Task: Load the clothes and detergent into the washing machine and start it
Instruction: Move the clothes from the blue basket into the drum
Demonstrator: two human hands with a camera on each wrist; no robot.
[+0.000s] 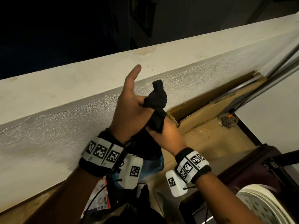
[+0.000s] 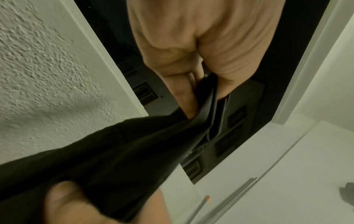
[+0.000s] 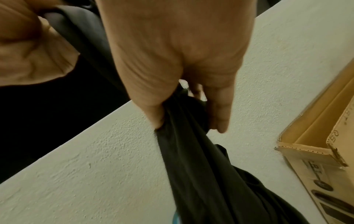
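A black garment is bunched up in front of a white parapet wall, held by both hands. My left hand pinches its upper part, with the index finger stretched upward. Just below, my right hand grips the twisted cloth. In the left wrist view the left hand clamps folds of the black garment. In the right wrist view the right hand squeezes the black garment, which hangs down from it. A piece of blue fabric shows under the wrists.
The white textured wall runs close on the left. An open cardboard box lies on the floor behind the hands. A dark maroon object and a white perforated surface sit at the lower right. Dark clothes lie below.
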